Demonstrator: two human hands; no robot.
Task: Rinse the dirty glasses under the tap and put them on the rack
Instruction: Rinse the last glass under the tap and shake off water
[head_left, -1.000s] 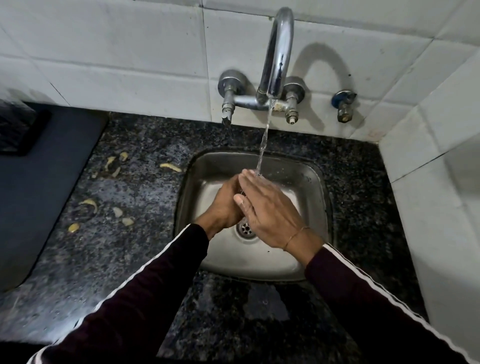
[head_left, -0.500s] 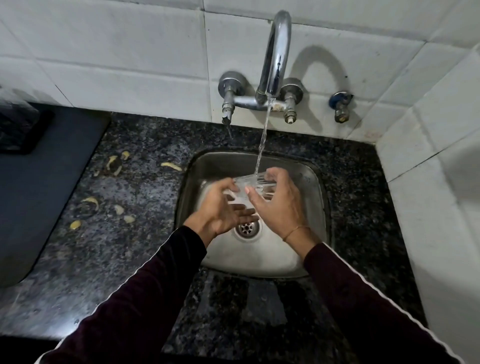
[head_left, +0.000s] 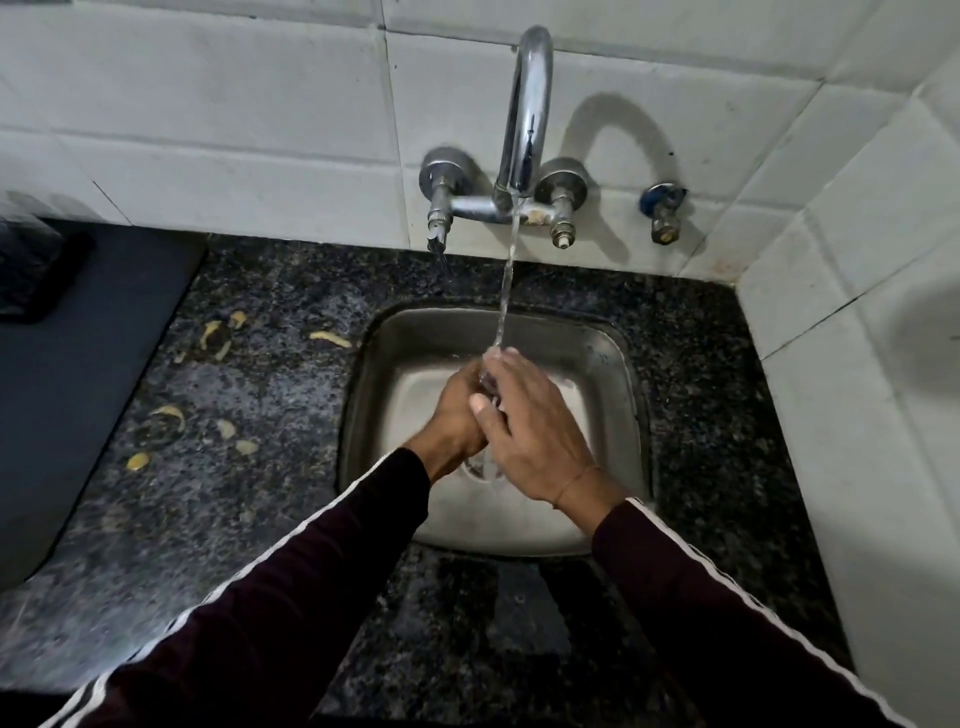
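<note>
Over the steel sink (head_left: 618, 374) both my hands close round a clear glass (head_left: 490, 378), of which only a sliver shows between them. My left hand (head_left: 457, 415) grips it from the left; my right hand (head_left: 535, 431) wraps over it from the right and hides most of it. A thin stream of water runs from the chrome tap (head_left: 527, 119) onto the glass and my fingertips. No rack is in view.
Dark speckled granite counter (head_left: 249, 493) surrounds the sink, with several yellowish peel scraps (head_left: 169, 413) on its left part. A dark mat or appliance (head_left: 62, 374) lies at the far left. White tiled walls stand behind and on the right, with a small valve (head_left: 662, 213).
Half a second ago the hands were apart with the glass plainly visible between them; now they have closed together over it under the stream.
</note>
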